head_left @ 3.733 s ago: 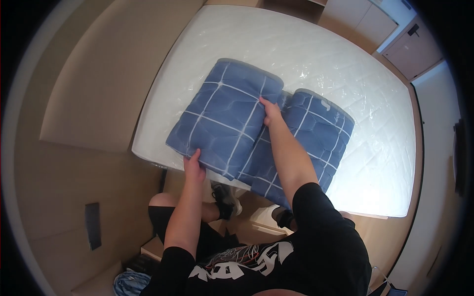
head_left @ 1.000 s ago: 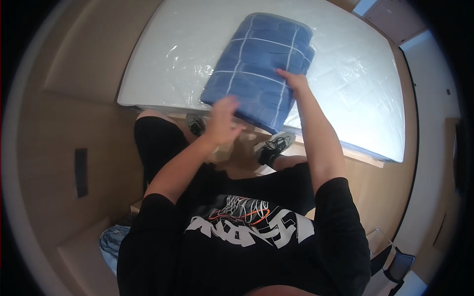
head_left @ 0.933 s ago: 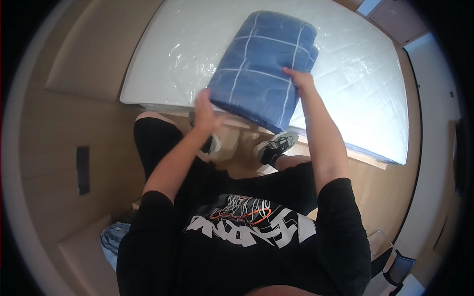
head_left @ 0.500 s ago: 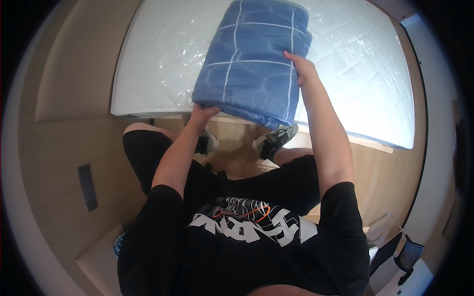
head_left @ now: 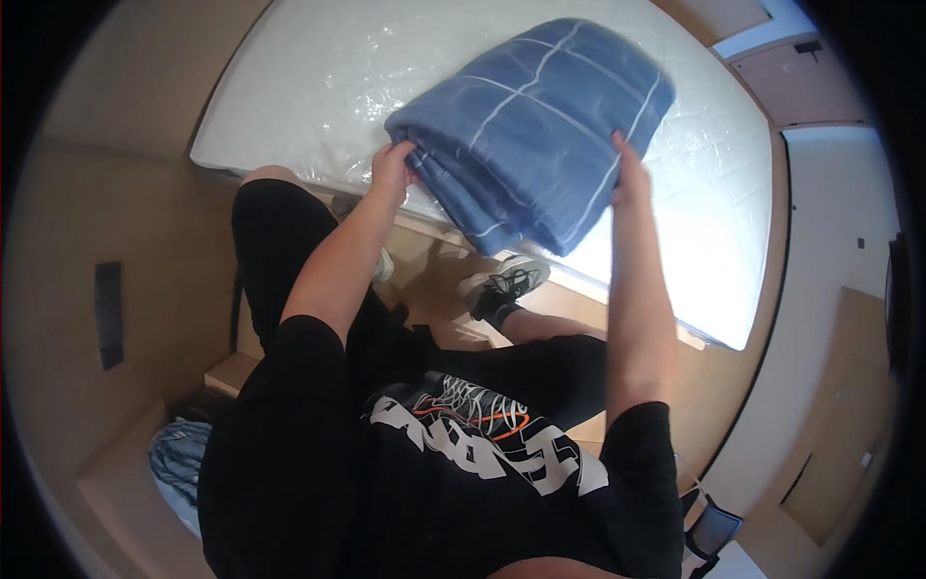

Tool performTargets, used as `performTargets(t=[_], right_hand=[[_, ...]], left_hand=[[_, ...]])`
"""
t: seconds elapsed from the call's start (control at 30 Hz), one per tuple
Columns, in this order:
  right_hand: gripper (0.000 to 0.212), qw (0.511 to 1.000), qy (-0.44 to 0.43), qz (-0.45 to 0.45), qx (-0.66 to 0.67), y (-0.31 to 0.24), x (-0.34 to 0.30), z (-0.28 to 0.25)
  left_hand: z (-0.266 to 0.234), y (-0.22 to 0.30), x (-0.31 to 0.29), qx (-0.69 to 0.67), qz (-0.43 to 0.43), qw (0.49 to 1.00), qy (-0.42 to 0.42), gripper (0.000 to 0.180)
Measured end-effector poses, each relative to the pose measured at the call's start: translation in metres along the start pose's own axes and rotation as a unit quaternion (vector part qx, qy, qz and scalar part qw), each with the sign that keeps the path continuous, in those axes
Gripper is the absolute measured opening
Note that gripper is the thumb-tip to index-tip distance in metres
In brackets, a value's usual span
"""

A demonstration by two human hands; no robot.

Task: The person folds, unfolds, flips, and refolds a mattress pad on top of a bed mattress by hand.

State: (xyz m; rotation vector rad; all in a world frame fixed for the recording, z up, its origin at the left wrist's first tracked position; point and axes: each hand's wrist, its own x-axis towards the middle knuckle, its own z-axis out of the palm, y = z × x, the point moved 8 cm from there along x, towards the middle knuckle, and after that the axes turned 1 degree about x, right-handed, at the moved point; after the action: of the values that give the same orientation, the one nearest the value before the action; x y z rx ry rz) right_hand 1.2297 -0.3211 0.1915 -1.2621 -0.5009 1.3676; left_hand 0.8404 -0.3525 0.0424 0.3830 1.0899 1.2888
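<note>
A thick folded blue quilt [head_left: 540,125] with white grid lines rests over the near edge of a white mattress [head_left: 299,106] in shiny clear plastic. At the quilt's left near corner, my left hand [head_left: 392,171] grips its edge, the fingers partly hidden behind the fold. My right hand [head_left: 631,177] clasps the right side, its thumb on top and the other fingers out of sight underneath. The quilt's near end hangs slightly past the mattress, showing its folded layers.
My shoe [head_left: 503,285] stands on the floor just before the bed base. A wooden panel [head_left: 125,212] rises on the left. Behind me at the lower left lies a bluish bundle [head_left: 183,463]; a dark-screened device [head_left: 714,529] stands at the lower right.
The quilt has turned clockwise, its far end swinging right. My left hand has risen with its corner; my right hand has shifted right and nearer. The whole view has rotated too.
</note>
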Motion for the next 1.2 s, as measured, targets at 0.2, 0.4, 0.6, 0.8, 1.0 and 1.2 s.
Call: performTargets(t=[0.2,0.4,0.6,0.8,1.0,1.2], right_hand=[[0.07,0.997,0.047,0.0,-0.06,0.116,-0.015,-0.037],[0.067,0.998,0.043,0.041,-0.003,0.123,-0.052,0.028],[0.066,0.994,0.083,0.064,0.005,0.196,-0.07,0.085],[0.077,0.991,-0.022,0.114,0.07,0.158,-0.046,0.049],[0.077,0.974,0.078,0.121,0.175,0.025,0.048,-0.018],[0.058,0.989,0.035,-0.083,0.121,0.026,0.029,-0.064]], left_hand=[[-0.008,-0.001,0.013,0.099,-0.022,0.993,0.067,0.03],[0.012,0.029,0.039,-0.133,-0.034,0.991,-0.001,0.079],[0.037,0.129,0.013,-0.06,-0.017,0.987,-0.151,0.092],[0.134,0.103,-0.129,0.785,0.318,0.501,-0.181,0.114],[0.144,0.057,-0.143,0.838,0.247,0.421,-0.244,0.116],[0.134,0.047,-0.143,0.831,0.241,0.44,-0.24,0.101]])
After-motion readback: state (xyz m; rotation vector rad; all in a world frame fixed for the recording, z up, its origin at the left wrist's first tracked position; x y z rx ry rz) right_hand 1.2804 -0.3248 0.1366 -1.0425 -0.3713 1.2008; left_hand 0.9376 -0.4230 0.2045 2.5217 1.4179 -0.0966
